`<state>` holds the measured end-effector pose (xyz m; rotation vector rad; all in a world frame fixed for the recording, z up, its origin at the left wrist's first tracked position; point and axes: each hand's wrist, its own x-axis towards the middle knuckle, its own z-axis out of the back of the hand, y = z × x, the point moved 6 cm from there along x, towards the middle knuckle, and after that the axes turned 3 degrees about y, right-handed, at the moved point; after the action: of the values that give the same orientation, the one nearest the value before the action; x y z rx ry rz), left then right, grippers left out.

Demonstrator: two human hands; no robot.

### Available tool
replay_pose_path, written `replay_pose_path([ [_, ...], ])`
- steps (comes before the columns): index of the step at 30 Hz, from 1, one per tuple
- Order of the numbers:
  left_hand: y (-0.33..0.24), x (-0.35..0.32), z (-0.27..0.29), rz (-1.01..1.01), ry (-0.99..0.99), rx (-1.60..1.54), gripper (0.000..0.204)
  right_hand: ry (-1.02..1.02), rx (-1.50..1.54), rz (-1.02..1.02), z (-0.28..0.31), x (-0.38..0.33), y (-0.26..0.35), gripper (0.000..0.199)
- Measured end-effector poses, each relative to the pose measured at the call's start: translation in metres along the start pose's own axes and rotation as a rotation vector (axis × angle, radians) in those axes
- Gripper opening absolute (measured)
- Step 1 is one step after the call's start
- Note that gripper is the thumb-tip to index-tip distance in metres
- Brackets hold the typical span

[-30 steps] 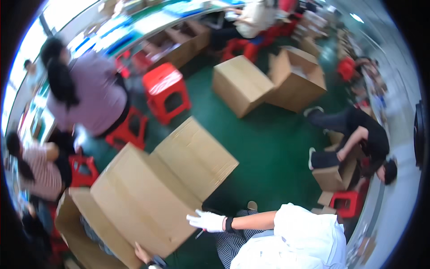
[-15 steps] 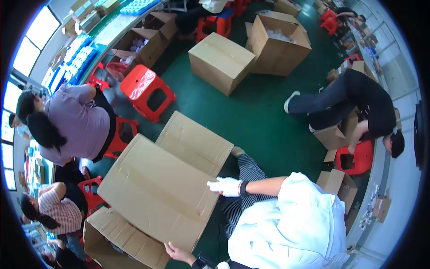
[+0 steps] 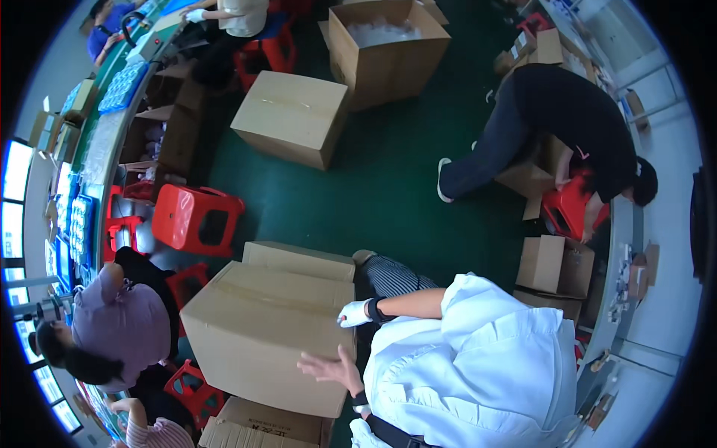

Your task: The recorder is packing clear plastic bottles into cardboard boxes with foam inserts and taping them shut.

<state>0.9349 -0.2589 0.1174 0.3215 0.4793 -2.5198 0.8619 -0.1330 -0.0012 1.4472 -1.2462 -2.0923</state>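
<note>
While holding the bare left hand [image 3: 334, 369] with fingers fanned apart, pinched nothing there; held the gloved right hand [image 3: 355, 313] seemingly curled at the near edge of a large closed carton [image 3: 261, 332], perhaps touching. Found that carton just in front, right beside another carton [image 3: 261, 419]. Judged it stiff-walled yet dentable, bulky, possibly slick to handle, of uncertain weight; best gripped low, at opposite bottom edges. Beyond, saw a red stool [image 3: 179, 215].

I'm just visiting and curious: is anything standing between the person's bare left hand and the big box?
Nothing visible does. The left hand is spread open over the big box, with no object between them; whether it touches is unclear. The gloved right hand is at the box's edge.
</note>
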Motion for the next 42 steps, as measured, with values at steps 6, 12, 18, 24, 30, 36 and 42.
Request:
replay_pose_path([
  [6, -0.004, 0.050, -0.042, -0.105, 0.068, -0.027, 0.061, -0.370, 0.057, 0.027, 0.114, -0.033, -0.025, 0.038],
  [12, 0.126, 0.009, -0.032, 0.687, -0.107, -0.279, 0.050, -0.143, -0.290, -0.088, 0.091, -0.009, -0.035, 0.042],
  [18, 0.231, 0.014, -0.098, 0.855, -0.489, -0.859, 0.053, -0.245, -0.257, -0.163, 0.088, -0.009, 0.023, 0.047],
  [24, 0.266, 0.060, -0.043, 0.880, -0.417, -0.988, 0.050, -0.409, -0.232, -0.265, 0.086, -0.016, 0.024, 0.052],
  [30, 0.312, 0.086, 0.030, 0.963, -0.390, -1.040, 0.049, -0.116, -0.214, -0.225, 0.049, 0.016, 0.051, 0.052],
  [36, 0.370, 0.159, 0.060, 0.725, -0.018, -0.566, 0.061, 0.163, 0.215, -0.438, -0.042, 0.028, 0.066, 0.049],
  [42, 0.311, 0.274, 0.087, 0.457, -0.169, -0.293, 0.070, -0.021, -0.133, -0.079, -0.012, 0.027, 0.061, 0.038],
])
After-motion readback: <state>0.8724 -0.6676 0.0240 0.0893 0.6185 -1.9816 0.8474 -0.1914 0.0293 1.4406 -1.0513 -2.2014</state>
